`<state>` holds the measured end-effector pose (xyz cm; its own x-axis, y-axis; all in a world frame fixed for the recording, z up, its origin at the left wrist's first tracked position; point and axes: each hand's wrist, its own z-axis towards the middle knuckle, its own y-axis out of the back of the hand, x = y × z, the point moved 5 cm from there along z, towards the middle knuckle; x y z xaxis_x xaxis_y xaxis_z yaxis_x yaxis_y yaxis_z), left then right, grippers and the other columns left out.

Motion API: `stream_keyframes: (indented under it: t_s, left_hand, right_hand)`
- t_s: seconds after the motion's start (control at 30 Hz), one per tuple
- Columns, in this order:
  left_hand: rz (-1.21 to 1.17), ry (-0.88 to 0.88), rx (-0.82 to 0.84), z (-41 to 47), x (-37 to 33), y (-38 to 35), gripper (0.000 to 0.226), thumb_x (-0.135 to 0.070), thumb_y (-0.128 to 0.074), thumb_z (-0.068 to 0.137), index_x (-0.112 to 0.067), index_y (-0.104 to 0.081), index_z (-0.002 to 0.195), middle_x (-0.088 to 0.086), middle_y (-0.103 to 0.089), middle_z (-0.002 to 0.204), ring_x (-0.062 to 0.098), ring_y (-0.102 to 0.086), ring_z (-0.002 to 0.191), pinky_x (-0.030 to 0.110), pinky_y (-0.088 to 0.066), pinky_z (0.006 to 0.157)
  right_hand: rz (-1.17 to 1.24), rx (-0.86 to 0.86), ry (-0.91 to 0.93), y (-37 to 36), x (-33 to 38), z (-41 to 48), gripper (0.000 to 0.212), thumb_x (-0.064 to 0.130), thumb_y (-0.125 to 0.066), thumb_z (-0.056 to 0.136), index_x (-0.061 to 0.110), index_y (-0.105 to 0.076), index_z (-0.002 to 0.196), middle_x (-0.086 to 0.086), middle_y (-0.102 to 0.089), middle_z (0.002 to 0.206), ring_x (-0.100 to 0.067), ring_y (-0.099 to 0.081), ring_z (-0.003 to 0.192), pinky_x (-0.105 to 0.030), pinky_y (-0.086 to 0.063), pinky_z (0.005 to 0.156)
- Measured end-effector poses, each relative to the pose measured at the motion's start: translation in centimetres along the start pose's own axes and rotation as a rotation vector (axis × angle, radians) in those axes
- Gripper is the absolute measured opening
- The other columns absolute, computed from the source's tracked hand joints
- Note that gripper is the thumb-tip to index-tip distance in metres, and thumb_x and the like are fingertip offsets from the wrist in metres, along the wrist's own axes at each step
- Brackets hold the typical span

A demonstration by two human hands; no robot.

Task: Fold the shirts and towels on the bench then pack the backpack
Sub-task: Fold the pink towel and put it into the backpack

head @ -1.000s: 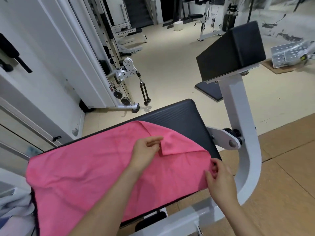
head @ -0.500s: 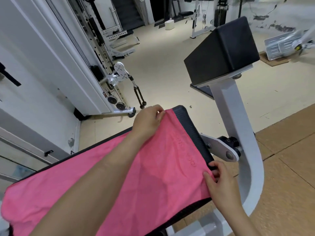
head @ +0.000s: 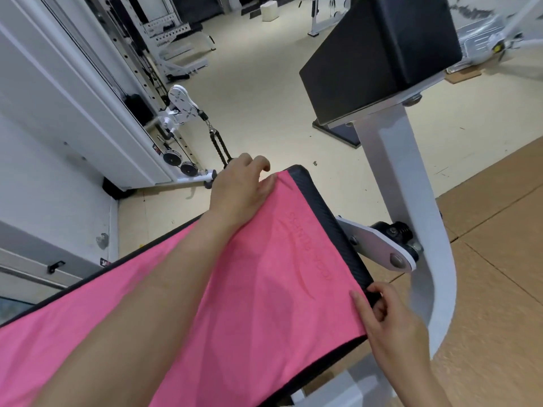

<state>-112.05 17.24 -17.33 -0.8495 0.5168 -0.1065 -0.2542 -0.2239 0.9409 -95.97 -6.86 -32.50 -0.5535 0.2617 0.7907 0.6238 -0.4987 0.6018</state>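
A pink towel (head: 264, 283) lies spread flat over the black padded bench (head: 329, 218), reaching almost to the bench's far end. My left hand (head: 241, 189) sits at the towel's far corner, thumb on the cloth and fingers curled over its edge. My right hand (head: 390, 321) pinches the near corner of the towel at the bench's front edge. No backpack and no shirts show in the head view.
A white curved machine post (head: 411, 201) with a black pad (head: 382, 51) rises just right of the bench. A cable machine (head: 179, 113) with a hanging handle stands by the wall at left. Beige floor and brown mats surround the bench.
My left hand carried the folded-over far corner outward and laid it flat at the bench's far end. The right hand kept its hold on the near corner. The camera moved closer.
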Motion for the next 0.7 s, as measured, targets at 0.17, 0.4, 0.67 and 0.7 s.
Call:
stream_keyframes:
  t_s: [0.17, 0.4, 0.67, 0.7]
  left_hand:
    - [0.080, -0.196, -0.089, -3.8, -3.7, -1.1, 0.030, -0.026, -0.057, 0.093, -0.009, -0.067, 0.116, 0.011, -0.064, 0.120, 0.032, -0.058, 0.110, 0.048, -0.049, 0.089]
    - [0.280, -0.085, 0.152, -4.4, -3.9, -5.4, 0.074, -0.067, -0.012, 0.092, -0.029, -0.010, 0.154, 0.003, -0.009, 0.163, 0.022, -0.008, 0.149, 0.049, -0.003, 0.118]
    - [0.232, -0.066, 0.266, -4.2, -4.6, -4.0, 0.071, -0.067, -0.013, 0.093, -0.035, 0.005, 0.153, 0.002, 0.009, 0.163, 0.020, 0.011, 0.149, 0.054, 0.012, 0.115]
    - [0.210, -0.066, 0.241, -4.6, -4.9, -2.9, 0.069, -0.064, -0.018, 0.095, -0.035, 0.003, 0.154, 0.002, 0.007, 0.163, 0.020, 0.010, 0.149, 0.053, 0.011, 0.116]
  right_hand:
    - [-0.122, -0.166, 0.200, 0.0, 1.3, -0.8, 0.035, 0.030, -0.048, 0.095, 0.012, -0.061, 0.123, -0.004, -0.057, 0.112, -0.022, -0.054, 0.100, -0.035, -0.044, 0.080]
    - [-0.390, 0.108, 0.350, -3.7, 1.8, -1.8, 0.064, 0.048, -0.029, 0.097, 0.016, -0.023, 0.152, -0.004, -0.024, 0.158, -0.019, -0.019, 0.146, -0.053, -0.026, 0.109]
    - [-0.437, 0.240, 0.283, -3.4, 1.6, -1.6, 0.068, 0.053, -0.021, 0.097, 0.015, -0.024, 0.153, -0.002, -0.020, 0.160, -0.017, -0.016, 0.147, -0.052, -0.021, 0.111]
    - [-0.437, 0.257, 0.275, -3.2, 1.7, -1.6, 0.069, 0.055, -0.019, 0.096, 0.018, -0.019, 0.154, 0.001, -0.016, 0.161, -0.015, -0.012, 0.148, -0.052, -0.019, 0.114]
